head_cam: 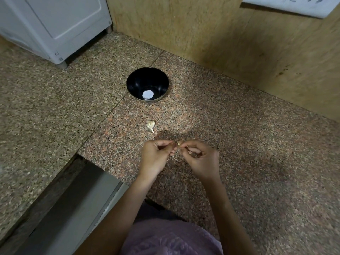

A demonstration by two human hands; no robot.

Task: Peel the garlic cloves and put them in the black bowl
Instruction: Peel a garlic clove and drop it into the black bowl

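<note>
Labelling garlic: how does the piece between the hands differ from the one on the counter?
The held clove is pinched by left hand and right hand; counter garlic lies untouched, nearer the black bowl. The held clove looks smaller, mostly hidden by the hands; counter garlic is fully visible, stem included. Both pale, neither in the bowl.

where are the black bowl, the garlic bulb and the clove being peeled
black bowl (136, 83): head view, left inner wall
garlic bulb (150, 124): head view, rounded body
garlic clove (178, 143): head view, exposed pale tip
</note>
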